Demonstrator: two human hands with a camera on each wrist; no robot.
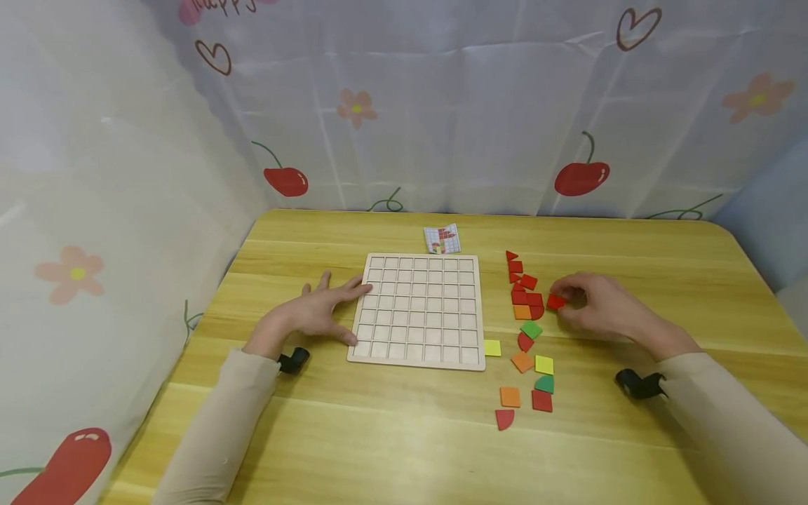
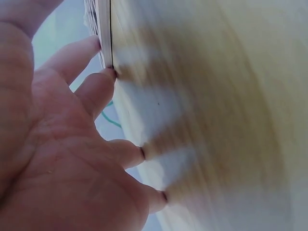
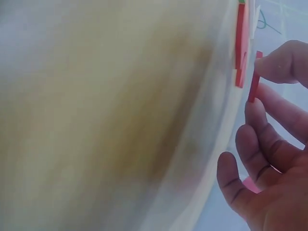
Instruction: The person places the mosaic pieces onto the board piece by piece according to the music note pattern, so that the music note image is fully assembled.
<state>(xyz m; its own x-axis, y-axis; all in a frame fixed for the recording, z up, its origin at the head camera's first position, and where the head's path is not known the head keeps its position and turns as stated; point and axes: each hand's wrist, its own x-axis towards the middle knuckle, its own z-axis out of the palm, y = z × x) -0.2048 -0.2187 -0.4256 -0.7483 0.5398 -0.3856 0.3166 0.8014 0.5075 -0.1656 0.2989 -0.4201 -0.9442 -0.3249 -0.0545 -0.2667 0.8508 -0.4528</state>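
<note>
A pale wooden grid board (image 1: 416, 309) lies on the table with its square cells bare. My left hand (image 1: 315, 311), fingers spread, touches the board's left edge with thumb and index finger; in the left wrist view the other fingertips (image 2: 136, 152) rest on the tabletop. My right hand (image 1: 596, 306) pinches a red square tile (image 1: 556, 301) between thumb and fingers, and the right wrist view shows this tile (image 3: 255, 77) edge-on, lifted off the table. Just left of that hand lies a cluster of red tiles (image 1: 534, 299) with an orange square (image 1: 522, 312) against it.
Behind the board lies a small pattern card (image 1: 442, 239). Nearer the front are scattered tiles, among them a green square (image 1: 532, 329), a dark green quarter-round (image 1: 545, 384) and an orange square (image 1: 510, 397). One yellow square (image 1: 492, 348) sits beside the board's right edge.
</note>
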